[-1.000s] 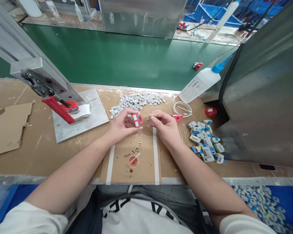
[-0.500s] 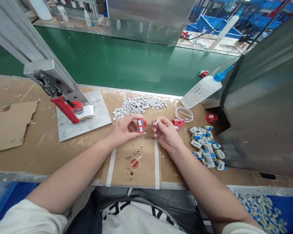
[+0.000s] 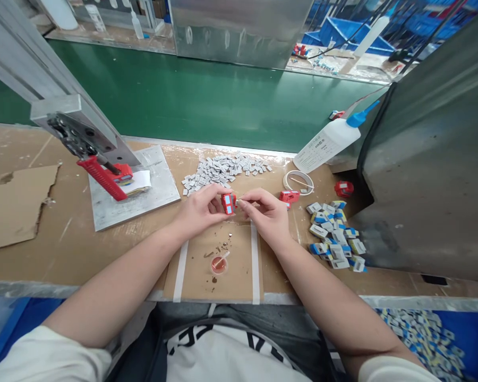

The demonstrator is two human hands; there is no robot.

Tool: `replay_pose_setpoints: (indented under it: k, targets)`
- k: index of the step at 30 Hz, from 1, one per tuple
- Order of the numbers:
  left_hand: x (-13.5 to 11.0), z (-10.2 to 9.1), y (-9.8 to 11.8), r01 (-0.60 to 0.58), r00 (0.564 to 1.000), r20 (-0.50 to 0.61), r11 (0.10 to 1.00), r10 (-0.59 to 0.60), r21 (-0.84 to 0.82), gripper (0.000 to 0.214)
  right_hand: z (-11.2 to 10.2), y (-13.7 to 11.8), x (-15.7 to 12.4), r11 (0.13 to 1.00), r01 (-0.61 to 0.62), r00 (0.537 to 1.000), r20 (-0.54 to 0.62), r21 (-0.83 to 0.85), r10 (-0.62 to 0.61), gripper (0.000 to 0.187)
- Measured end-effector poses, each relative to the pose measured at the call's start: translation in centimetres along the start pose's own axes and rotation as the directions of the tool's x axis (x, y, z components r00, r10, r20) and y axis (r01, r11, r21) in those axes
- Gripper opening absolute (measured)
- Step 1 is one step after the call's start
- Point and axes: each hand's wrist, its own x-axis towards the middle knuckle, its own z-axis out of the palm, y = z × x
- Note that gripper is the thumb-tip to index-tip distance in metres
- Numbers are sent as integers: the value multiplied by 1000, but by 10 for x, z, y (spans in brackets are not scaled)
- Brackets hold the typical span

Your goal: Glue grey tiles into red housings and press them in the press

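Observation:
My left hand (image 3: 203,208) is closed on a small red toy vehicle (image 3: 228,203) with pale blue windows, gripped between thumb and fingers above the cardboard. The fingertips of my right hand (image 3: 265,211) are pinched at the toy's right side, on a small pale piece (image 3: 238,202) mostly hidden by the fingers. Just beyond my right hand lies another red toy part (image 3: 289,197). Below both hands stands a small clear cup (image 3: 219,265) of reddish liquid with a stick in it. Small dark bits and shiny specks are scattered around the cup.
Behind my hands spreads a pile of small grey tiles (image 3: 227,171). A lever clamp (image 3: 101,170) on a metal plate (image 3: 159,185) stands left. To the right are a tape roll (image 3: 298,182), a white bottle (image 3: 325,143) and a heap of small white-blue-yellow blocks (image 3: 336,236). A green belt (image 3: 175,95) runs behind.
My right hand has moved left and turned, bringing the small pale piece from beside the toy to its right side. My left hand still holds the toy, with its position nearly the same.

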Motion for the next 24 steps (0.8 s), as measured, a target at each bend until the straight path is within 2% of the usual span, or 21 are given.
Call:
replay_pose_setpoints:
  k: [3,9,14,17,21,24]
  targets:
    - [0,0,-1,-4,1000,8,1000,4,19,40,1,2,-1,999,28,1000,2,-46,-27,13]
    - [0,1,-6,-24,1000,10,999,24,28,39,4,3,-3,996,-91,996,15,-8,91,26]
    - [1,2,-7,-40,999,8,999,40,21,37,5,6,-3,996,-91,996,1,-6,91,26]
    - [1,2,-7,-43,999,15,999,43,17,37,4,7,-2,994,-34,999,-8,-100,33,23]
    - [1,3,-9,-41,999,13,999,41,7,38,2,5,0,951,117,993,12,-286,-118,18]
    - [0,3,-10,-8,1000,11,1000,8,-10,39,2,3,1,930,170,985,36,-325,-167,15]
